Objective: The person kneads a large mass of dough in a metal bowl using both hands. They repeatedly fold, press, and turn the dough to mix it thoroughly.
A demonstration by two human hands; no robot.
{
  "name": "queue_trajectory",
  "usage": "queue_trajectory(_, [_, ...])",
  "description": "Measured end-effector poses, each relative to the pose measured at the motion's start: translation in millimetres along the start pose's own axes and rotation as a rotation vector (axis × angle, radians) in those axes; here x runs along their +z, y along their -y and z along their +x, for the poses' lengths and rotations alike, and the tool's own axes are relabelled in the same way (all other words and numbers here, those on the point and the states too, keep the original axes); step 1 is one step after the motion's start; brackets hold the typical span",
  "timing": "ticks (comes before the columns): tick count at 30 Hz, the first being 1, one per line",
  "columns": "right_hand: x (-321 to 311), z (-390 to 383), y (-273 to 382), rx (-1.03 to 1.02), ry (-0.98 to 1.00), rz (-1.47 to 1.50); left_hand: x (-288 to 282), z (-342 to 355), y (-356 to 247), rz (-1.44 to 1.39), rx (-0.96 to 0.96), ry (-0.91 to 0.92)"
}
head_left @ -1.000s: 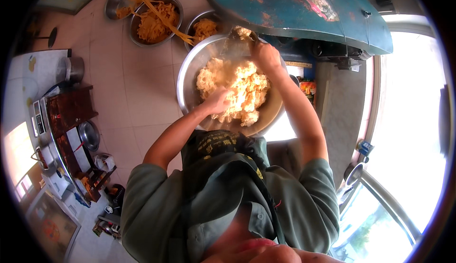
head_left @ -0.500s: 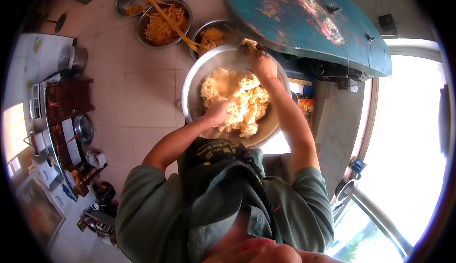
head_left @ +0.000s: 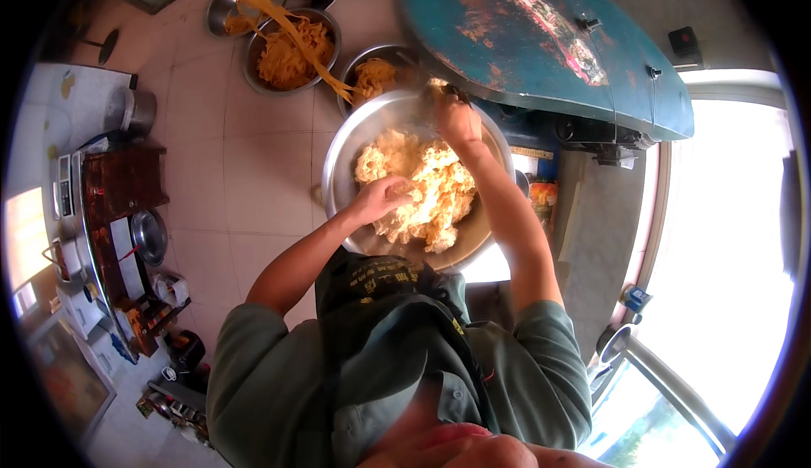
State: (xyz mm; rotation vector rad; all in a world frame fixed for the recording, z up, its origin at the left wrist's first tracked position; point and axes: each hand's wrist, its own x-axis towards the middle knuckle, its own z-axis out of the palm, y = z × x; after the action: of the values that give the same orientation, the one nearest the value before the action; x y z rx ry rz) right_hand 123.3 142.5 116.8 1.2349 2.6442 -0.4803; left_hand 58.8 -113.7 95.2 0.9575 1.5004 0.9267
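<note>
A large metal basin (head_left: 338,143) in front of my body holds pale yellow, crumbly dough (head_left: 439,202), with bright light on its right part. My left hand (head_left: 384,199) hovers at the dough's left side, palm inward, thumb and fingers apart, holding nothing visible. My right hand (head_left: 459,122) is closed at the basin's far rim, beside the teal machine. Around its fingertips are a dark piece and a small pale lump; what exactly it grips is unclear.
The teal machine (head_left: 524,37) overhangs the basin's far right. Flat noodle strips (head_left: 296,37) hang across the upper left, above several metal bowls (head_left: 338,46) of noodles. A wooden cabinet (head_left: 127,181) stands left; a bright window (head_left: 718,231) is at right.
My left hand has lifted slightly off the dough and its fingers have spread. My right hand has shifted a little left along the far rim. The noodle strips have swung.
</note>
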Motion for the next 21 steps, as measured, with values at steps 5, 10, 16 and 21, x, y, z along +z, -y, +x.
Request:
queue_trajectory(5, [-22.7, -38.9, 10.1, -0.162, -0.311, 0.232, 9.5, 1.8, 28.0, -0.131, -0.008, -0.025])
queue_trajectory(10, [-10.6, 1.0, -1.2, -0.144, -0.098, 0.058, 18.8, 19.9, 13.1, -0.300, -0.054, -0.029])
queue_trajectory(16, [-35.7, -46.6, -19.7, -0.017, -0.045, -0.002, -7.3, 83.5, -84.6, 0.295, 0.226, -0.273])
queue_trajectory(21, [-48.8, -70.0, -50.5, -0.078, -0.100, 0.061, -5.5, 124.2, -81.1, 0.672, 0.206, -0.238])
